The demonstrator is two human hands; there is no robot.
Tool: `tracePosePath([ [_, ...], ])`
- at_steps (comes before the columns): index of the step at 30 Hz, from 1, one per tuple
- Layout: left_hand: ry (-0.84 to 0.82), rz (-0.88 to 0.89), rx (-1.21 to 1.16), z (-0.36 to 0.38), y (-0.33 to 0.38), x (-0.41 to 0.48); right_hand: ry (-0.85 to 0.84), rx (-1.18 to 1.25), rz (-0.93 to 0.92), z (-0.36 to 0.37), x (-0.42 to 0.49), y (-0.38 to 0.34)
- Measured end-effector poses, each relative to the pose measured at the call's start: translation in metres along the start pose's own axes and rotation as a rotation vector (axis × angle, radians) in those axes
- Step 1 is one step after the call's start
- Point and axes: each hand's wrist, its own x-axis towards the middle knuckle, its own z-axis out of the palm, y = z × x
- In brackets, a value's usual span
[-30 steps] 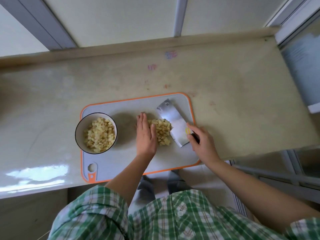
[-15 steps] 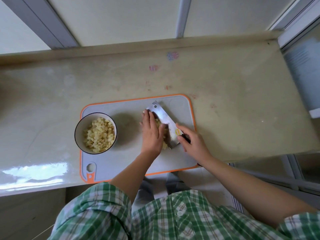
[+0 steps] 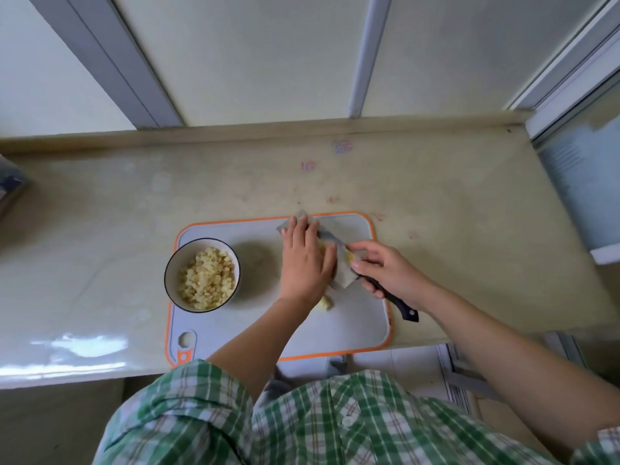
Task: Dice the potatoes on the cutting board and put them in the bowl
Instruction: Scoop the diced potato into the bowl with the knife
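Here we note the potato cubes (image 3: 206,280): small, pale yellow, uneven in cut. Most fill the bowl (image 3: 167,276), white with a dark rim, which stands on the left end of the cutting board (image 3: 352,325). The board is grey with an orange edge and lies on the tabletop (image 3: 469,229).

A smaller heap (image 3: 322,247) lies mid-board, mostly hidden under our left hand (image 3: 303,263). That hand's fingers are straight and laid flat over the heap, pressing it against the cleaver (image 3: 340,278).

A few loose cubes (image 3: 326,303) sit just beside the left wrist. One bit clings to the blade near the right thumb.

Our right hand (image 3: 385,270) grips the cleaver's black handle, forefinger reaching onto the blade. The blade is tilted, its far corner at the board's back edge, blurred there.
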Motion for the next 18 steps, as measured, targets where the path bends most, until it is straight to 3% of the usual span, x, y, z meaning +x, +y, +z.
tracePosePath([
  [7, 0.129, -0.016, -0.034, -0.047, -0.023, -0.011, -0.183, -0.107, 0.025, 0.034, 0.004, -0.056],
  [18, 0.260, -0.196, -0.220, -0.092, -0.060, -0.046, -0.411, -0.342, 0.087, 0.096, 0.019, -0.102],
])
